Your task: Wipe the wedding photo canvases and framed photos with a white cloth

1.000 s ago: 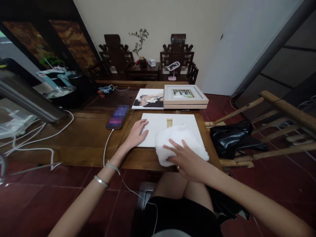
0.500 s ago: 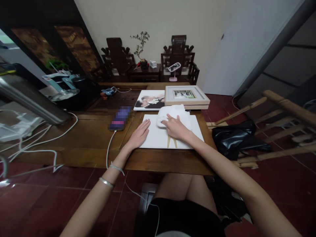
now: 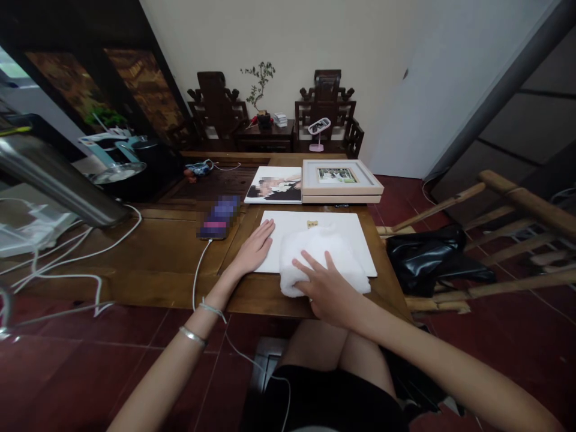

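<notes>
- Wooden table (image 3: 148, 246): brown top, runs across the view; the work sits at its right end.
- Two dark carved chairs (image 3: 216, 111): by the far wall, small side table between them, potted plant on it.
- Bamboo chair (image 3: 528, 202): right of the table, black bag (image 3: 425, 258) on it.
- White panel (image 3: 288, 225): flat on the table, in front of the person, middle and near edge partly covered.
- Framed picture (image 3: 337, 175): pale wood frame, lying face up behind the panel, apart from it.
- Printed board (image 3: 272, 187): face up, just left of the frame; part of the print is pixelated.
- White cloth (image 3: 351, 258): fluffy, bunched, on the panel's near right area, lapping past its near edge.
- Right hand (image 3: 330, 294): palm down on the cloth, fingers spread across its top. Thumb sits at the fold; can't tell if it's pinching.
- Left hand (image 3: 255, 249): laid flat on the panel's left edge, fingers straight, gripping nothing.
- Phone (image 3: 219, 216): left of the left hand, screen pixelated, white cable (image 3: 197, 276) plugged in.
- Silver bangle (image 3: 192, 336): left forearm.
- Gold piece (image 3: 312, 224): on the panel, top showing, cloth over the rest.
</notes>
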A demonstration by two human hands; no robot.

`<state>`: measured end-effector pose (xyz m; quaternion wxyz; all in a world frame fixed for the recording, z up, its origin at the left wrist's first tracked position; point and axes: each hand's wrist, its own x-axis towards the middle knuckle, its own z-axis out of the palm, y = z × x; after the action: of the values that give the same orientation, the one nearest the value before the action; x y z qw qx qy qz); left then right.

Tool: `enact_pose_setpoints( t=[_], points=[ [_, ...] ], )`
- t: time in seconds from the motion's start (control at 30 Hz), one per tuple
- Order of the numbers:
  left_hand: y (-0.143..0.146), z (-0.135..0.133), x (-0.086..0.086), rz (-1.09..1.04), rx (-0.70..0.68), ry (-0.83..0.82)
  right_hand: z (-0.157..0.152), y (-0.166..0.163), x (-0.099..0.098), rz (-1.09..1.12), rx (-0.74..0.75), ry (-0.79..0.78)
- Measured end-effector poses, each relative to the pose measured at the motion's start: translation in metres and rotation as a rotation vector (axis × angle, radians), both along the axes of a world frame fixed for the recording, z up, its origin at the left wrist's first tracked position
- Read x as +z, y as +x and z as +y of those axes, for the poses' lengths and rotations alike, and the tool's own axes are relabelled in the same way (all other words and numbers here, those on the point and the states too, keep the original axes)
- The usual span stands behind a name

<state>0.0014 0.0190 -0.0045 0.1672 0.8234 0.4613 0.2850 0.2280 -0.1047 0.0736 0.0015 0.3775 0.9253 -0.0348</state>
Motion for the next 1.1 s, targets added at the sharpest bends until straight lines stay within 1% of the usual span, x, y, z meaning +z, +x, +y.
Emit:
enact_pose_setpoints(
  t=[0.1, 0.23, 0.33, 0.43, 0.47, 0.53, 0.63, 0.73, 0.83, 0.93, 1.1],
  points=[
    [0.0, 0.0, 0.001, 0.02, 0.001, -0.003, 0.017, 0.0, 0.003, 0.004, -0.021, -0.002],
    [0.0, -0.001, 0.002, 0.051, -0.002, -0.006, 0.061, -0.01, 0.006, -0.018, -0.085, -0.048],
    [0.0, -0.001, 0.002, 0.043, 0.003, -0.009, 0.093, -0.024, 0.002, -0.026, -0.154, 0.0],
    [-0.001, 0.0, 0.001, 0.025, 0.006, -0.02, 0.108, -0.036, -0.005, -0.058, -0.208, 0.072],
    [-0.001, 0.0, 0.001, 0.021, 0.005, -0.022, 0.107, -0.039, -0.008, -0.066, -0.203, 0.1],
    [-0.001, 0.001, 0.0, 0.013, 0.002, -0.02, 0.095, -0.041, -0.011, -0.082, -0.159, 0.139],
    [-0.001, 0.002, -0.001, 0.018, -0.005, -0.013, 0.059, -0.037, -0.011, -0.109, -0.076, 0.158],
    [-0.001, 0.002, -0.001, 0.032, -0.008, -0.006, 0.02, -0.028, -0.007, -0.101, 0.003, 0.162],
    [0.0, 0.002, 0.0, 0.04, -0.009, 0.0, 0.0, -0.019, -0.001, -0.086, 0.081, 0.109],
    [-0.001, 0.002, -0.001, 0.057, 0.001, -0.003, 0.006, -0.012, 0.004, -0.051, 0.081, 0.062],
    [-0.002, 0.003, -0.003, 0.061, 0.024, -0.016, 0.055, -0.009, 0.006, -0.032, -0.08, 0.027]
  ],
)
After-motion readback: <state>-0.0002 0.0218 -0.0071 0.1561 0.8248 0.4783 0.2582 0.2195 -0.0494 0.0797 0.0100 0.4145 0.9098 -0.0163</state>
